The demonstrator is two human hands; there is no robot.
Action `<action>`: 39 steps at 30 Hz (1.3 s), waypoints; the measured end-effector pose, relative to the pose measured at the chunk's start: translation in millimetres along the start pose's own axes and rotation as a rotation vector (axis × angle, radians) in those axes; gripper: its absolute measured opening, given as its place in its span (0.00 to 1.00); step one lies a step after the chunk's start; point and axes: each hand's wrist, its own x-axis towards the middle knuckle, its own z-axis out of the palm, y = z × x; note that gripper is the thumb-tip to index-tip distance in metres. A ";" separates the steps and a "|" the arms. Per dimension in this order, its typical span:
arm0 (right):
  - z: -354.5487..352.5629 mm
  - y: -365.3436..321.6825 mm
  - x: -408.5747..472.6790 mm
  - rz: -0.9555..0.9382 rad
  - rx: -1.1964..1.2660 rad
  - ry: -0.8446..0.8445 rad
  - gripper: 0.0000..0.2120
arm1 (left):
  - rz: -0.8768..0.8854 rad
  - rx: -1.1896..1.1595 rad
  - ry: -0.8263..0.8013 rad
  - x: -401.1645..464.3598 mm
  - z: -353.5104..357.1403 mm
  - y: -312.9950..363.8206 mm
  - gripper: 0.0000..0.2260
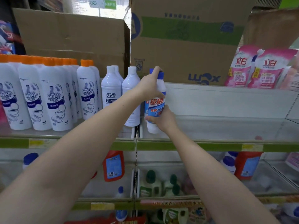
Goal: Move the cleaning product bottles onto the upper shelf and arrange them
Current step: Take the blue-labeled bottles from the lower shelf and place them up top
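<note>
A white bottle with a blue cap and a red-and-blue label stands on the upper shelf, just right of the shelf divider. My left hand grips its neck and cap from the left. My right hand holds its lower body. To its left stand white-capped white bottles and a row of orange-capped Mr Muscle bottles. More blue-capped bottles and a red bottle sit on the shelf below.
Large cardboard boxes sit behind and above the upper shelf. Pink refill pouches stand at the back right. Green-capped bottles lie on the lower shelf. A green price rail edges the upper shelf.
</note>
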 end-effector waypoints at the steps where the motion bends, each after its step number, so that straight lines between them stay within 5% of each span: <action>1: 2.3 0.8 5.1 0.008 -0.002 -0.012 0.33 | -0.004 0.041 0.008 3.3 1.5 -2.1 0.36; 39: 34.5 -6.2 23.7 0.089 -0.064 0.028 0.36 | -0.103 -0.015 0.147 0.0 21.7 -24.8 0.41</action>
